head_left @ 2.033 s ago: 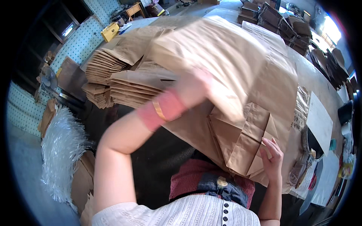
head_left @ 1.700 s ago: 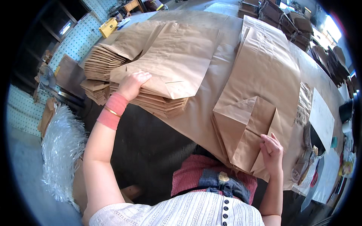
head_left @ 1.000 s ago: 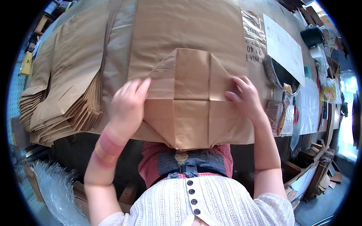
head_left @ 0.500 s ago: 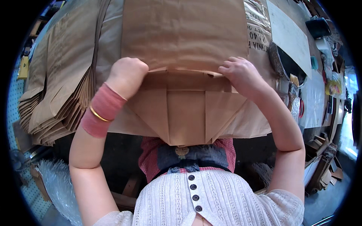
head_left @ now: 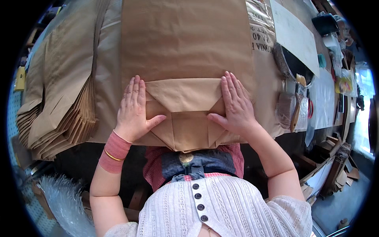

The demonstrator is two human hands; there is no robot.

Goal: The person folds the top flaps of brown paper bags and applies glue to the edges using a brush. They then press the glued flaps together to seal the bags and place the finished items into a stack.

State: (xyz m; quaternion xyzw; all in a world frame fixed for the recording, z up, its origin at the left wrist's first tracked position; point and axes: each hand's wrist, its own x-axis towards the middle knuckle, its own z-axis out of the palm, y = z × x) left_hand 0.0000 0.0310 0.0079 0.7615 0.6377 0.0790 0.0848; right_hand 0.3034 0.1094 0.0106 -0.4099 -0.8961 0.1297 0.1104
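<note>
Two hands, left hand (head_left: 133, 110) and right hand (head_left: 233, 106), flat, fingers spread, grasping nothing, pinning folded bag bottom (head_left: 184, 114) to crease flaps; bag stack (head_left: 59, 94) beside left hand.

table (head_left: 272, 85) | brown paper bag (head_left: 185, 59) flat, bag stack (head_left: 59, 102) left, white sheet (head_left: 294, 35) right

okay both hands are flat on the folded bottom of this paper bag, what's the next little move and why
Probably slide both palms outward along the fold to crease it. The left hand and right hand press flat on the paper bag, and its folded flaps don't look fully flat yet.
</note>
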